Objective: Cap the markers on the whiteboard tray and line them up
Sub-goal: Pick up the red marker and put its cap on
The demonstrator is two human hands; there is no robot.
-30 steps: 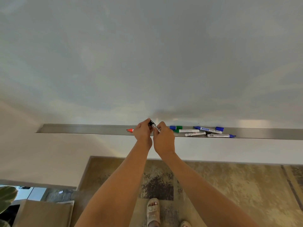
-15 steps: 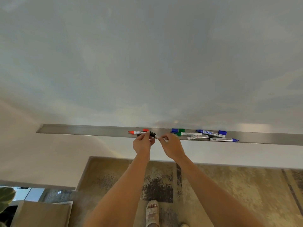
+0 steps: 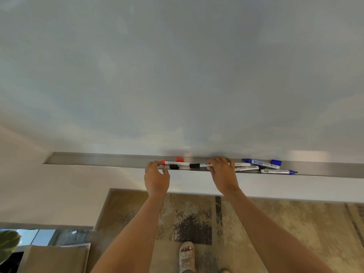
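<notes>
The black marker (image 3: 199,165) lay in the tray (image 3: 98,159), long axis along it, black cap to the left, barrel end under the right hand (image 3: 221,172). That hand's fingers curled down over the barrel & the tray's front lip; couldn't tell if it gripped or just pressed. Left of it the red marker (image 3: 174,163) lay lengthwise too, uncapped tip pointing left, w/ a loose red cap (image 3: 179,159) behind it & a loose black cap (image 3: 174,166) just in front. The left hand (image 3: 156,177) sat at the red tip, fingers loosely bent, thumb apart, nothing in its grasp. Right of the right hand, a jumble: white barrels, a blue marker (image 3: 261,164) slanted, another blue marker (image 3: 278,171) w/ tip pointing right, a blue cap (image 3: 275,162). Whiteboard (image 3: 177,75) above, patterned rug (image 3: 197,223) & a sandalled foot (image 3: 187,257) below.
</notes>
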